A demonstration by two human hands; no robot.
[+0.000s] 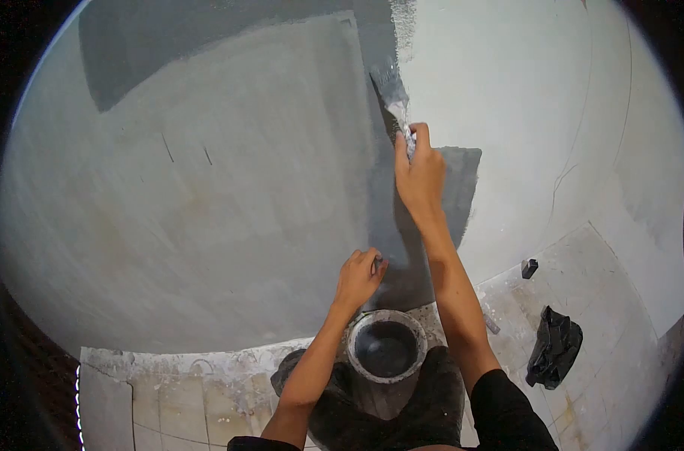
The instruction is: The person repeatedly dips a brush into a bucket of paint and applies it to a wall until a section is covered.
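My right hand (421, 177) is closed round the handle of a paintbrush (392, 94), its grey-coated bristles angled up against the wall (244, 173). The brush lies on a dark grey strip of paint (383, 180), close to where the grey meets the white part of the wall. Lower down, my left hand (360, 279) is held close to the wall with fingers curled; something small and pale shows between them, too little to name. Below it, a round bucket (354, 359) of dark grey paint stands between my knees.
A crumpled black plastic bag (556, 349) and a small black box-shaped thing (530, 268) lie on the tiled floor (582, 301) to the right. White splatter covers the floor along the wall's foot. Thin cracks run down the white wall (499, 83).
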